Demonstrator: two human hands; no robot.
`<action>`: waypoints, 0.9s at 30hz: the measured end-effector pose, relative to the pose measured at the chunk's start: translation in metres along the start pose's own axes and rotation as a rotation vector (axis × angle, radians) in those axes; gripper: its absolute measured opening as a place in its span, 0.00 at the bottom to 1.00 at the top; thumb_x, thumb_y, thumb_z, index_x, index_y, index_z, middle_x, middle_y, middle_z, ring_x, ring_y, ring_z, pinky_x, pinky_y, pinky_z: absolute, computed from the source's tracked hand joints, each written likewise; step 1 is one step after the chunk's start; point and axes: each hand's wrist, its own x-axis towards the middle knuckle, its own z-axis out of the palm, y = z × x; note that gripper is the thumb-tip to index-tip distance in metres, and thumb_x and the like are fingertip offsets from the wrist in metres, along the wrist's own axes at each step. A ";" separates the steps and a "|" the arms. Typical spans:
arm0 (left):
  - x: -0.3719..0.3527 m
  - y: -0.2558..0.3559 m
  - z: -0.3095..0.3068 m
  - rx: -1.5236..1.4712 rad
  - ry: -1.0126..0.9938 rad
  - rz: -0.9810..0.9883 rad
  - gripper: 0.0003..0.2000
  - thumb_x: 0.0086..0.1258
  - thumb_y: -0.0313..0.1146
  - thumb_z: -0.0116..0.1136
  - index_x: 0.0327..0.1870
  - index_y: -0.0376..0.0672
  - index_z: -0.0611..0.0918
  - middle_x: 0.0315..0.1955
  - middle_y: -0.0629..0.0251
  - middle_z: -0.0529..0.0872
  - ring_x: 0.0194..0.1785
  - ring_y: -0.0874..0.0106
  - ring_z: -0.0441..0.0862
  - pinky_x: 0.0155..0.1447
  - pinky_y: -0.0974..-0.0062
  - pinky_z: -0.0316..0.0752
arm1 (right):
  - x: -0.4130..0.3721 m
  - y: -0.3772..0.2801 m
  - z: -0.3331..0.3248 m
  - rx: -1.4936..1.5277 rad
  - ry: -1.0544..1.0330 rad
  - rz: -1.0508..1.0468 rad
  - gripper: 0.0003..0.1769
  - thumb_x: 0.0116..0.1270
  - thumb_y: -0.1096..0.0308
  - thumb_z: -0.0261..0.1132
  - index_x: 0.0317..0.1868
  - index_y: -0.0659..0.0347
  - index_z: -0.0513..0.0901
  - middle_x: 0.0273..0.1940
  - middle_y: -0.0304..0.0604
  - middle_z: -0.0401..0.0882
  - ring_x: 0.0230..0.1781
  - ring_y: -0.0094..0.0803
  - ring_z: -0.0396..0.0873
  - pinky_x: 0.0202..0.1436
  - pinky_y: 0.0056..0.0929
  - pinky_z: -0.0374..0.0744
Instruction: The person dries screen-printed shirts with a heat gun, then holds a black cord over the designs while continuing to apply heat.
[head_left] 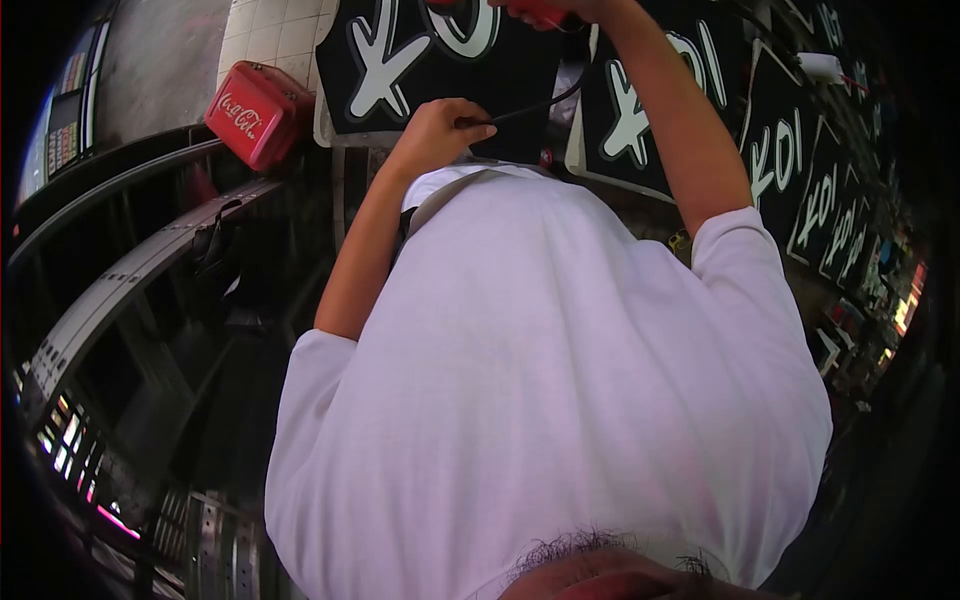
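Observation:
My left hand (440,135) is closed around a black cord (540,104), in front of the white shirt. The cord curves up and to the right, toward a red corded tool (540,12) at the top edge. My right hand (590,8) grips this tool, with the arm stretched forward. Most of the tool is cut off by the frame, so its exact kind does not show. Beneath both hands lies a black sign board (530,85) with large white letters.
A second lettered board (640,120) lies to the right, and several more (775,150) continue beyond it. On the left stands a red Coca-Cola cooler box (255,115) beside a long metal rail (130,265). Pale floor tiles (270,35) show at the upper left.

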 end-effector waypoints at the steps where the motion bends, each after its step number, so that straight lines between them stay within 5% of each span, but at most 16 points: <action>1: 0.000 0.000 -0.001 -0.002 0.011 -0.015 0.14 0.69 0.35 0.72 0.48 0.34 0.89 0.38 0.57 0.92 0.43 0.71 0.89 0.51 0.73 0.81 | 0.005 0.002 0.004 -0.009 0.016 -0.019 0.33 0.60 0.73 0.70 0.69 0.63 0.80 0.28 0.42 0.83 0.20 0.29 0.80 0.23 0.28 0.79; 13: -0.010 0.033 0.136 -0.062 0.086 -0.115 0.15 0.66 0.35 0.72 0.48 0.36 0.90 0.40 0.56 0.92 0.44 0.65 0.89 0.51 0.69 0.81 | -0.081 0.053 -0.035 0.119 -0.129 0.025 0.36 0.59 0.76 0.70 0.72 0.59 0.78 0.24 0.41 0.79 0.17 0.27 0.77 0.21 0.29 0.77; 16: -0.003 0.033 0.145 -0.001 0.060 -0.115 0.16 0.66 0.37 0.72 0.49 0.36 0.90 0.41 0.54 0.92 0.45 0.62 0.90 0.53 0.68 0.81 | -0.096 0.069 -0.029 0.074 -0.045 -0.090 0.36 0.60 0.76 0.70 0.72 0.60 0.78 0.25 0.41 0.79 0.17 0.27 0.77 0.21 0.29 0.77; 27: 0.029 0.003 0.102 0.224 0.001 -0.150 0.22 0.69 0.43 0.71 0.57 0.36 0.87 0.51 0.51 0.91 0.53 0.57 0.90 0.61 0.66 0.81 | -0.103 0.067 -0.034 0.181 -0.011 0.006 0.39 0.60 0.76 0.70 0.75 0.58 0.76 0.25 0.41 0.79 0.18 0.28 0.77 0.21 0.29 0.77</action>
